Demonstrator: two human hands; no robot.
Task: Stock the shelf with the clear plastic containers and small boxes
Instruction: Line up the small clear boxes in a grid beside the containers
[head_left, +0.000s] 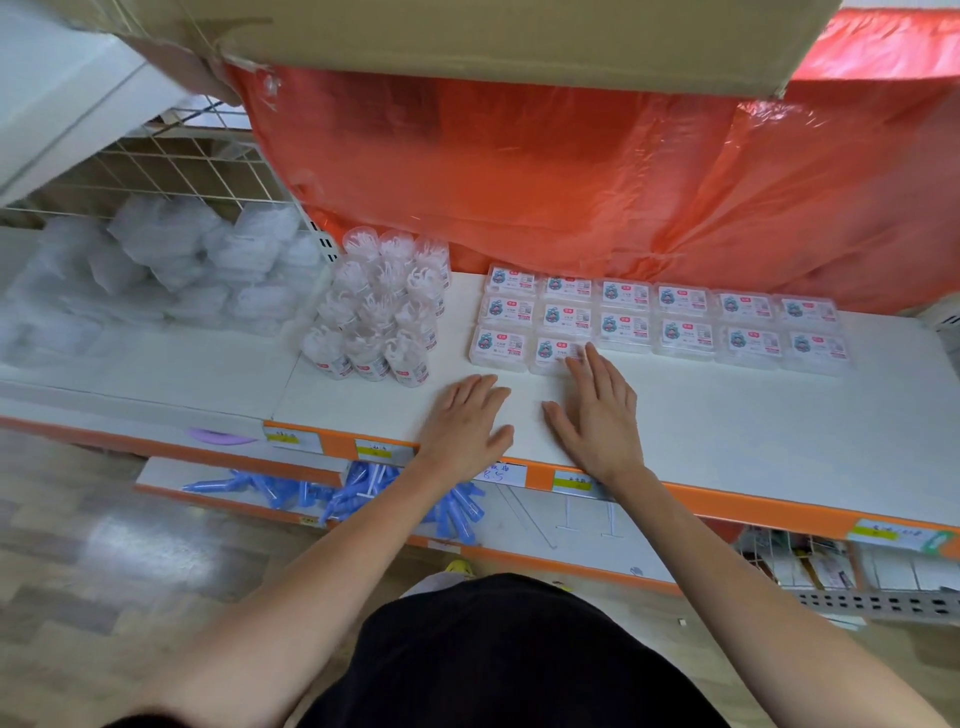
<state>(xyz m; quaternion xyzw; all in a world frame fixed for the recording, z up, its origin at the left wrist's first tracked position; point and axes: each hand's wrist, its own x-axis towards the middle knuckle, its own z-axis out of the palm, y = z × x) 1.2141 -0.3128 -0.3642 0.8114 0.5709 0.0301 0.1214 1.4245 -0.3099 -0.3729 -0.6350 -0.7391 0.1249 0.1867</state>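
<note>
At the far left a heap of clear bagged goods (171, 270) lies blurred against a wire grid, apart from the work. Next come the clear plastic containers (379, 306), standing upright and packed close in a block near the back of the shelf (727, 415); that part looks done. In front and just right of them the left hand (465, 421) lies flat on the bare board, fingers straight and close together, holding nothing. The right hand (597, 410) is flat too, fingers straight, its tips touching the second box of the front row. The small boxes (660, 325) lie flat, labels up, in tidy rows against the red plastic sheet (519, 182): three deep in the two left columns, two deep in the four beyond. So the front row seems only begun, with room for several more boxes to the right; no loose stock shows in either hand. Bare board runs along the whole front to the orange lip (727, 501), giving free room for sliding. A cardboard box (467, 31) overhangs above, so lifting high near the back looks cramped.
</note>
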